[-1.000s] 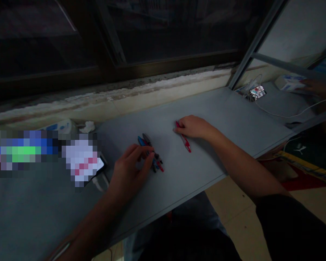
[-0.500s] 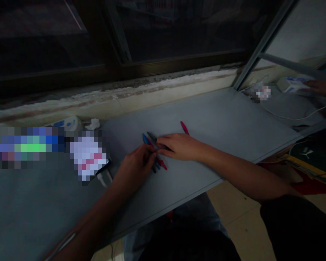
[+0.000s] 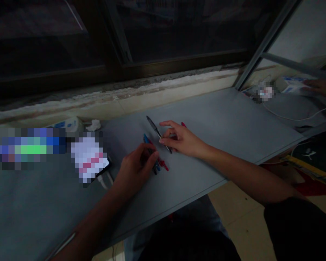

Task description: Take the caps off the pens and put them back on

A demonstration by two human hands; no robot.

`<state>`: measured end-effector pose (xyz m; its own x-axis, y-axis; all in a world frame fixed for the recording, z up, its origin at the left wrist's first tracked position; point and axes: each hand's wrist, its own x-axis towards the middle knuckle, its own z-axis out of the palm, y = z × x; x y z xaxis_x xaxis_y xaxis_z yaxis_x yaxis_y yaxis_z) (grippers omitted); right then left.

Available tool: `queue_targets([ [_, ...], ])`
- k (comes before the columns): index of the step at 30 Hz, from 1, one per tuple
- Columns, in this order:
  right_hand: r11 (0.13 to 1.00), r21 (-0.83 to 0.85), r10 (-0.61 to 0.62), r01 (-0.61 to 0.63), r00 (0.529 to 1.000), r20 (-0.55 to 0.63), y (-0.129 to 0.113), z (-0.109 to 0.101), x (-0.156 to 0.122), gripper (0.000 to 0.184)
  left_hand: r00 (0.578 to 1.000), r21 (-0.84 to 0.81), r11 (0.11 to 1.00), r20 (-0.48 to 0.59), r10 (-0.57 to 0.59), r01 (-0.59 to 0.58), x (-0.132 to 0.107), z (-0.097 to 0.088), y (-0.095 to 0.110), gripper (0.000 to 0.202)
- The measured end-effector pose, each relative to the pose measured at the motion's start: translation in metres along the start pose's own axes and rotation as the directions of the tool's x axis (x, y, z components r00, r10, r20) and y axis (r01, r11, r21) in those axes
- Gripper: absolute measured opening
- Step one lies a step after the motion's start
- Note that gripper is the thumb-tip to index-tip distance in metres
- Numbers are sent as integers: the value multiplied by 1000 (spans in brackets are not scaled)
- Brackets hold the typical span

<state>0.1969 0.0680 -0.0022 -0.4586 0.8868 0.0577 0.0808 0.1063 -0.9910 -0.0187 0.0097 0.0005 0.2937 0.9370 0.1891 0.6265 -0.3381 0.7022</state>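
Observation:
My right hand [image 3: 180,139] pinches a black pen [image 3: 153,124] between thumb and fingers, with the pen slanting over the grey tabletop [image 3: 206,112]. My left hand [image 3: 137,163] is curled round a small bunch of pens, its thumb and fingers closed on them. From that bunch a blue pen [image 3: 146,138] sticks out above the fingers, and the end of a red pen [image 3: 164,165] shows below. Dark and blue pen ends lie beside the red one. Another red pen [image 3: 183,124] is mostly hidden behind my right hand.
A phone [image 3: 89,159] with a white cable [image 3: 102,181] lies to the left, its screen blurred out. Behind it are a crumpled tissue [image 3: 93,125] and a white object [image 3: 74,124]. A metal post [image 3: 254,63] rises at the right, with another person's hand [image 3: 316,87] beyond it.
My right hand has drawn the black pen out of the bunch and moved slightly right with it. My left hand stays on the other pens.

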Motion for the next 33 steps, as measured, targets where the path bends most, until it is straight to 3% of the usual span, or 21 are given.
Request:
queue_targets([
  [3,959,268,78,-96,994,75,0,7,-2,50,999,8,999,17,51,-51,-3,2,3,26],
  [7,911,385,102,-147,985,137,-5,10,-5,44,994,93,991,-45,99,-94,-5,6,1,26],
  [15,966,239,93,-102,994,50,-21,3,-6,53,985,71,990,-116,127,-119,-4,1,3,15],
  [21,992,117,53,-36,987,-150,-25,-6,-5,64,988,55,992,-100,121,-116,-5,1,4,23],
  [30,985,161,70,-66,997,-19,-22,-3,-7,54,982,92,978,36,185,-188,-8,-1,9,23],
  [33,992,120,32,-41,997,76,-24,-6,-10,50,993,-24,995,65,95,-94,-9,-1,16,35],
])
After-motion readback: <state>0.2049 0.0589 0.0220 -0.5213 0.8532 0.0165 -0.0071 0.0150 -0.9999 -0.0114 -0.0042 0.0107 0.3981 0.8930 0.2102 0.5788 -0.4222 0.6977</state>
